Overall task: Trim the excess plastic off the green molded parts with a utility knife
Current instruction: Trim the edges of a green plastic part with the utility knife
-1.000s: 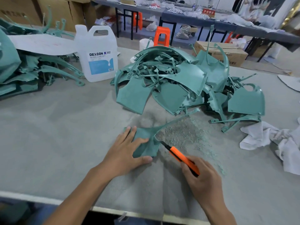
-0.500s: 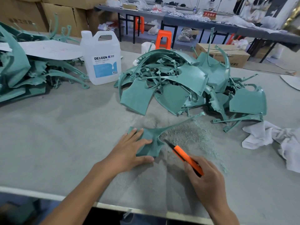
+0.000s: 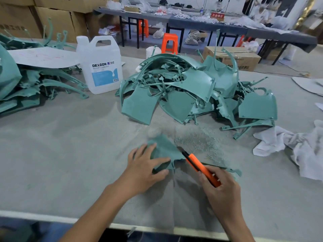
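1. right hand (image 3: 222, 187): fingers and thumb curl round the rear half of the knife (image 3: 199, 165). the knife has an orange body, and its dark tip points up and left, lying at the right edge of the part (image 3: 164, 151).
2. left hand (image 3: 145, 166): fingers straight and slightly spread, pressing flat on the part, with the thumb along the part's near edge.
3. part: a flat green piece lying on the table (image 3: 70, 145), toward its near edge and between the two hands. a thin green strip (image 3: 232, 170) runs off to the right behind the right hand.
4. shavings (image 3: 197, 142): a grey-green scatter on the table just beyond the knife tip.
5. pile (image 3: 192, 89): a loose mound of green molded parts, farther back, centre to right.
6. cloth (image 3: 297, 145): white and crumpled, right of the shavings, near the pile's front corner.
7. jug (image 3: 100, 65): white, labelled "dexcon", upright, just left of the pile.
8. heap (image 3: 26, 81): more green parts at far left, with a pale sheet (image 3: 43, 57) lying on top.
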Action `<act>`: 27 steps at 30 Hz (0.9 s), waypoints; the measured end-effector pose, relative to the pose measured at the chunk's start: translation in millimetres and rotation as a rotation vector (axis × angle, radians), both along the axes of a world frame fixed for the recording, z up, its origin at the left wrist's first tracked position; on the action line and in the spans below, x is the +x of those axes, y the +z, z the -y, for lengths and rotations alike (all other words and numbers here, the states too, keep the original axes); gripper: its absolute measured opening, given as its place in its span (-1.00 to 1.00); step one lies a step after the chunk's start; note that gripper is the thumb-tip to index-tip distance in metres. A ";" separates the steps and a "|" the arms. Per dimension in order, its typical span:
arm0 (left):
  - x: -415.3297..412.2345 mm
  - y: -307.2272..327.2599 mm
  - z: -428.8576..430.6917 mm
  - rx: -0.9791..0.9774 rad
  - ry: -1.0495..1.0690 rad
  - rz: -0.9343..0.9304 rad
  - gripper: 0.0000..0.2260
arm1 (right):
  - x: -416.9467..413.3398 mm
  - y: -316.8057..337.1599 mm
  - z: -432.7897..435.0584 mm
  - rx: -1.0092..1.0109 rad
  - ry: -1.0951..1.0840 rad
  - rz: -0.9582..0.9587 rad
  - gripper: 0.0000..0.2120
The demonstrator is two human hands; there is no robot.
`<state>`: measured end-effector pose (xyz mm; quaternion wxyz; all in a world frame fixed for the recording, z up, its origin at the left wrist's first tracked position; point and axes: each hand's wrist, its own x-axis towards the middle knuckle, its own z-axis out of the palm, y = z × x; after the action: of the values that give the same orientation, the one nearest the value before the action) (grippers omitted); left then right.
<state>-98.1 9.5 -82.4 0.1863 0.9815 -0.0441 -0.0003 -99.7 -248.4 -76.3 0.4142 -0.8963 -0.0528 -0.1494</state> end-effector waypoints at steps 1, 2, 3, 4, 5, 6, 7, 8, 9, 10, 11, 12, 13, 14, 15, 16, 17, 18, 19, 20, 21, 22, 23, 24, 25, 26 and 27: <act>-0.1 -2.3 -3.7 -0.055 0.023 -0.006 -0.48 | -0.6 1.5 -1.6 -0.017 0.019 0.000 -0.75; 0.1 -3.4 -6.5 -0.114 0.059 0.001 -0.46 | -1.7 2.7 -3.0 -0.036 0.045 0.011 -0.76; 1.1 -4.2 -8.8 -0.167 0.089 0.009 -0.47 | -3.0 3.9 -4.4 -0.051 0.067 0.020 -0.77; 2.8 -4.6 -11.0 -0.206 0.110 0.015 -0.46 | -4.0 4.8 -5.5 -0.058 0.082 0.020 -0.77; 4.0 -4.7 -12.9 -0.232 0.119 0.017 -0.46 | -4.5 5.4 -6.1 -0.061 0.088 0.014 -0.78; 5.1 -4.2 -14.3 -0.250 0.122 0.016 -0.44 | -4.4 5.7 -6.1 -0.064 0.086 0.006 -0.78; 5.8 -3.9 -15.1 -0.264 0.122 0.011 -0.44 | -4.1 5.5 -5.7 -0.068 0.083 -0.002 -0.78; 5.9 -3.9 -15.8 -0.275 0.120 0.007 -0.44 | -3.8 5.2 -5.2 -0.072 0.082 -0.011 -0.79; 5.7 -4.0 -16.0 -0.280 0.118 0.005 -0.45 | -3.5 4.6 -4.8 -0.073 0.087 -0.020 -0.79; 5.1 -4.2 -15.9 -0.283 0.118 0.005 -0.45 | -3.5 4.1 -4.4 -0.072 0.095 -0.027 -0.78; 4.3 -4.2 -15.5 -0.289 0.120 0.006 -0.45 | -3.5 3.8 -4.3 -0.069 0.101 -0.033 -0.78; 3.7 -3.9 -14.9 -0.294 0.123 0.006 -0.46 | -3.3 3.9 -4.4 -0.066 0.103 -0.038 -0.78; 3.1 -3.5 -14.6 -0.296 0.124 0.009 -0.46 | -2.7 4.1 -4.5 -0.064 0.096 -0.040 -0.78; 2.7 -3.1 -14.3 -0.296 0.122 0.014 -0.46 | -1.7 4.2 -4.6 -0.064 0.079 -0.041 -0.79; 2.1 -3.1 -14.0 -0.298 0.121 0.017 -0.47 | -0.8 4.4 -4.6 -0.065 0.059 -0.039 -0.79; 1.8 -3.1 -13.9 -0.304 0.120 0.017 -0.47 | -0.2 4.7 -4.4 -0.064 0.050 -0.035 -0.78; 1.4 -3.1 -13.7 -0.311 0.121 0.016 -0.47 | 0.0 4.3 -3.7 -0.057 0.058 -0.026 -0.76; 0.9 -3.1 -13.5 -0.316 0.122 0.018 -0.47 | -0.1 3.7 -2.6 -0.045 0.079 -0.016 -0.74; 0.7 -3.2 -13.4 -0.317 0.123 0.024 -0.47 | -0.4 3.4 -1.9 -0.035 0.101 -0.013 -0.72; 0.8 -3.3 -13.0 -0.313 0.125 0.032 -0.47 | -1.3 3.4 -1.7 -0.035 0.116 -0.016 -0.71; 0.8 -3.4 -12.9 -0.305 0.127 0.040 -0.46 | -2.1 3.3 -2.1 -0.047 0.118 -0.020 -0.71; 1.0 -3.5 -12.5 -0.297 0.129 0.045 -0.46 | -2.4 2.7 -2.9 -0.061 0.100 -0.025 -0.73; 0.9 -3.9 -12.2 -0.289 0.133 0.049 -0.45 | -1.7 2.4 -3.7 -0.074 0.060 -0.033 -0.75; 0.5 -4.2 -11.5 -0.278 0.141 0.054 -0.45 | -1.1 2.1 -4.6 -0.093 0.013 -0.041 -0.77; -0.2 -4.6 -10.9 -0.264 0.153 0.063 -0.44 | -1.1 1.8 -5.4 -0.118 -0.017 -0.039 -0.79; -1.0 -5.0 -10.1 -0.247 0.169 0.073 -0.44 | -1.6 1.0 -5.6 -0.137 -0.017 -0.026 -0.80; -1.6 -5.2 -9.3 -0.231 0.187 0.080 -0.43 | -2.1 0.2 -5.6 -0.142 0.007 -0.008 -0.81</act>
<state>-99.7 18.8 -87.6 0.2951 0.9527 0.0403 0.0612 -101.7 -242.8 -76.1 0.3503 -0.9238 -0.0645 -0.1402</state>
